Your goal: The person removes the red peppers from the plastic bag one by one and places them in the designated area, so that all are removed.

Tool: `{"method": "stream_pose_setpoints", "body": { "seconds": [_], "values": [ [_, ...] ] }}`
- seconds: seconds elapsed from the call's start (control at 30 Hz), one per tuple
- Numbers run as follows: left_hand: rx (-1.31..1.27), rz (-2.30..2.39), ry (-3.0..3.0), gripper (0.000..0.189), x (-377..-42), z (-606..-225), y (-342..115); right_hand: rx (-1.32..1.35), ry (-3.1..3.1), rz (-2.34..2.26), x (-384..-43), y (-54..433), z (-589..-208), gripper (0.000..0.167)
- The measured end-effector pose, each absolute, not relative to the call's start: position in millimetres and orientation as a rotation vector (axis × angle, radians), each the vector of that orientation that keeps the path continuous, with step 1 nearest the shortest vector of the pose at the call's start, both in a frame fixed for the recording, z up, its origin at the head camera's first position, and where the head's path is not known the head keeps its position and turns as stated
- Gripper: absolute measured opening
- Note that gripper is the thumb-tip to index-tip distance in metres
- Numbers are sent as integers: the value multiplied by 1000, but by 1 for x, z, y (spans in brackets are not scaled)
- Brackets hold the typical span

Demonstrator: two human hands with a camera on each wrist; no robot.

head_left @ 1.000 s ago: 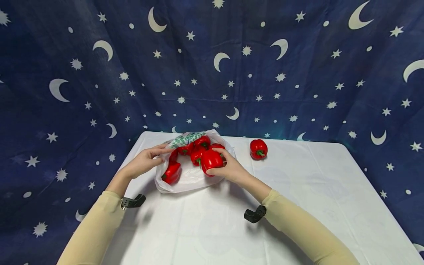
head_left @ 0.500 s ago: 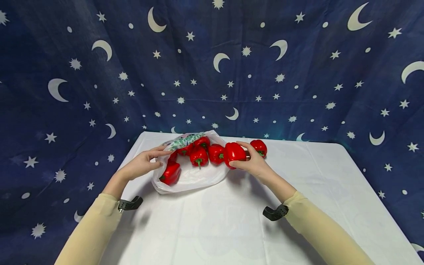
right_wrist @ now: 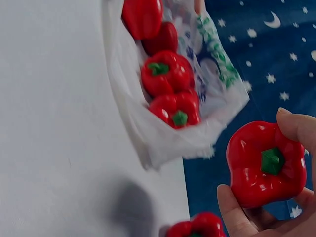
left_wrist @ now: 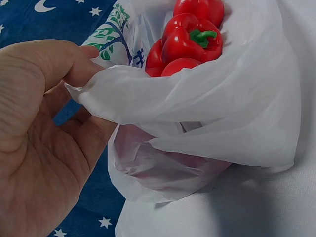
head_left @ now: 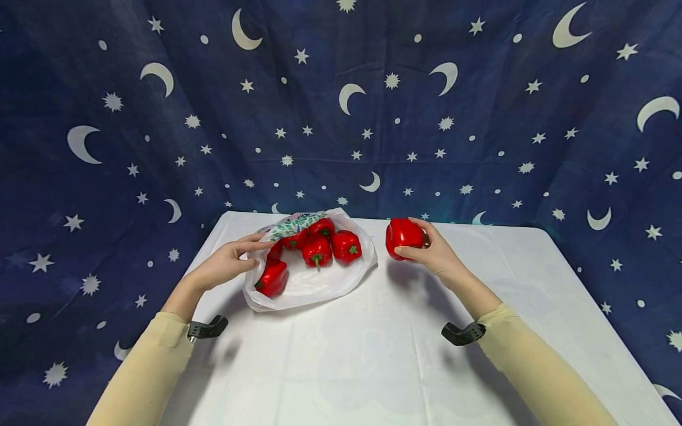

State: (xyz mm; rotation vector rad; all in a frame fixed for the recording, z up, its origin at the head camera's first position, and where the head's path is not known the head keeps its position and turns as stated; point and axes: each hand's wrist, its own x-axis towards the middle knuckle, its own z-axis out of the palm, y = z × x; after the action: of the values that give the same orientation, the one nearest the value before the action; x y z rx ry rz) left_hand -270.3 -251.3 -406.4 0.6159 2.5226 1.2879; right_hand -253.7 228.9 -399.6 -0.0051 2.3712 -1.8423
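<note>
A red bell pepper (head_left: 402,238) is gripped between the thumb and fingers of my right hand (head_left: 440,255), above the table to the right of the bag. Its green stem shows in the right wrist view. My left hand (head_left: 228,264) pinches the left rim of a white plastic bag (head_left: 319,291) with a green leaf print. Inside the opened bag lie several more red bell peppers (head_left: 317,251). Another red bell pepper (right_wrist: 195,228) shows at the bottom of the right wrist view; in the head view the held one seems to hide it.
The table (head_left: 341,361) has a white cloth, and its back edge runs just behind the bag. A dark blue curtain (head_left: 319,89) with moons and stars hangs behind and at the sides.
My right hand has carried the bell pepper out of the bag's mouth to the right, in front of the one on the table. My left hand stays on the bag's rim.
</note>
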Motion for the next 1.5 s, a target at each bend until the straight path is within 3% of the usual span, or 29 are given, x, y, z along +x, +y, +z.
{"method": "stream_pose_setpoints", "body": {
  "seconds": [0.73,1.5],
  "values": [
    [611,1273,2543,47,-269,-406,-251,145,2401,-1921,-276,312,-416,98],
    [602,1295,2521,47,-269,-407,-252,208,2443,-1776,-301,342,-454,102]
  ]
}}
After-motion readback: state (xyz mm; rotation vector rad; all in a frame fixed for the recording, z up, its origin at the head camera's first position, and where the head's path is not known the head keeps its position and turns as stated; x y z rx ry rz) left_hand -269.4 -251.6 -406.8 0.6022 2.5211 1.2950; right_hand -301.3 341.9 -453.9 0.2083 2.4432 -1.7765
